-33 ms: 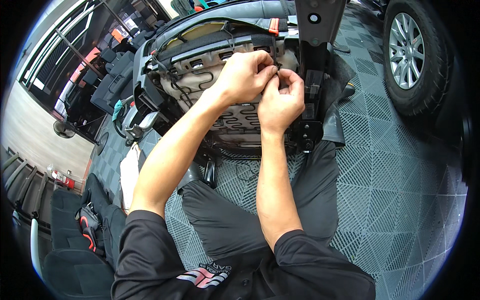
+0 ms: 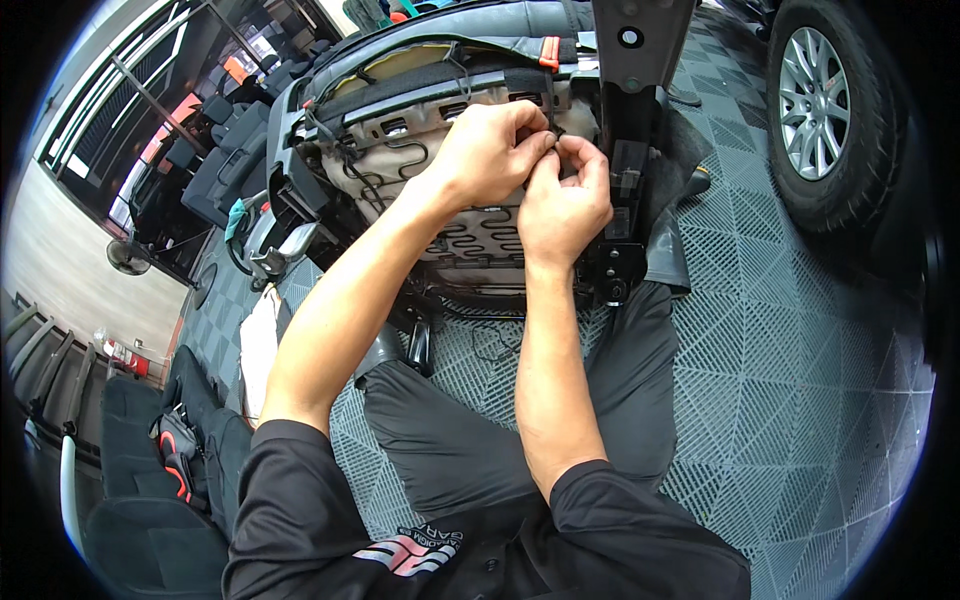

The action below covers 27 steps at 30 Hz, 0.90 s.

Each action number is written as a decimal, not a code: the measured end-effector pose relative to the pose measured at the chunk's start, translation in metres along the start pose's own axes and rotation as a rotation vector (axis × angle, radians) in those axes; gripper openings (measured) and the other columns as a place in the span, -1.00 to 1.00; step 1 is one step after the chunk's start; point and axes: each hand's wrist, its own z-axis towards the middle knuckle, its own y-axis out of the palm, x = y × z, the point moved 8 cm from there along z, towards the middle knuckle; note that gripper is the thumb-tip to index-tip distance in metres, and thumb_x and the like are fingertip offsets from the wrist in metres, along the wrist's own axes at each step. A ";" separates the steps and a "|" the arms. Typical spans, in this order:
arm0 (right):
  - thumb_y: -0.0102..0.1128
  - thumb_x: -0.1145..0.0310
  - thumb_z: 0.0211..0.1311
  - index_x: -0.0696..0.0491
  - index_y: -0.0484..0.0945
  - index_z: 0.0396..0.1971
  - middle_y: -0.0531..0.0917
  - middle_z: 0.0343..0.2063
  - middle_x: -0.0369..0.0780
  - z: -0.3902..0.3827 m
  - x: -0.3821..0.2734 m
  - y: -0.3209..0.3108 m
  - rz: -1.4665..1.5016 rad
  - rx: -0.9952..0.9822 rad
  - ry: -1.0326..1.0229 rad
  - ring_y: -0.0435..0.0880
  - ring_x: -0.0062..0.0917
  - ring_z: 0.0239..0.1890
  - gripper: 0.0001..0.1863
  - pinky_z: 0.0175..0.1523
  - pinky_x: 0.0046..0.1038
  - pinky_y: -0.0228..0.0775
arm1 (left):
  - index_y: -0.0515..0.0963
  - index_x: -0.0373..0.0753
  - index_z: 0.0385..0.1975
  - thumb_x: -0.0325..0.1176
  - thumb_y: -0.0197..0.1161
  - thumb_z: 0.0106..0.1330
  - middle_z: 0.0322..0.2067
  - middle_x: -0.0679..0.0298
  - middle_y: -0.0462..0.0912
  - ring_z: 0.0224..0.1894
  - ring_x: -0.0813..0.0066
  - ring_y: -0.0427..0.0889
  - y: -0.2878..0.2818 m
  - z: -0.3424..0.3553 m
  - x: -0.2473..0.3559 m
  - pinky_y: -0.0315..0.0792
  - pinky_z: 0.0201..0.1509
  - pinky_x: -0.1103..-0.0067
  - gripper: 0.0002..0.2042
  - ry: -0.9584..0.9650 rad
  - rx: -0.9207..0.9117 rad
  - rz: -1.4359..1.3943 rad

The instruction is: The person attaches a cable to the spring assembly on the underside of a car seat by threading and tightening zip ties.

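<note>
Workshop floor (image 2: 780, 390) of grey ridged tiles, car wheel (image 2: 813, 102) off to right. Car seat (image 2: 410, 88) ahead, tipped, underside exposed. Left hand (image 2: 495, 150) and right hand (image 2: 565, 205) meet at its upper right; thumbs and index fingers pinch small dark piece (image 2: 556, 143), kind unclear from here. My view: light fingertip pinch, steady wrists, knuckles clear of metal frame (image 2: 425, 118). Seat shows pale padding (image 2: 375, 137), wavy dark springs (image 2: 475, 232), red-orange tag (image 2: 549, 52) near top.

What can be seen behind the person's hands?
Past the left hand and right hand, dark wavy springs and pale material show on the seat. The parts directly behind the hands, and anything between the fingertips, are covered.
</note>
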 end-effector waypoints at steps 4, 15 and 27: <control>0.24 0.58 0.17 0.22 0.60 -0.17 0.76 -0.35 -0.04 0.007 -0.014 0.002 -0.071 -0.154 0.008 0.79 -0.26 -0.27 -0.78 -0.16 -0.32 0.61 | 0.61 -0.39 -0.30 -0.37 0.31 0.30 -0.51 0.15 0.66 -0.45 0.56 0.57 -0.002 0.001 0.001 0.49 -0.34 0.52 -0.82 0.042 -0.016 0.001; 0.19 0.70 0.23 0.19 0.47 -0.23 0.58 -0.46 -0.34 -0.003 0.012 0.005 0.387 -0.036 0.128 0.46 -0.84 -0.54 -0.84 -0.47 -0.66 0.34 | 0.65 -0.40 -0.30 -0.35 0.32 0.28 -0.48 0.07 0.70 -0.43 0.40 0.68 0.000 0.007 0.006 0.54 -0.30 0.47 -0.80 -0.010 -0.067 0.042; 0.26 0.60 0.24 0.22 0.63 -0.26 0.75 -0.47 -0.15 0.006 -0.003 -0.007 0.090 -0.124 0.109 0.75 -0.56 -0.46 -0.91 -0.35 -0.48 0.58 | 0.58 -0.44 -0.28 -0.25 0.19 0.41 -0.49 -0.02 0.70 -0.44 0.22 0.74 0.009 -0.003 0.006 0.57 -0.31 0.39 -0.71 -0.147 -0.013 0.125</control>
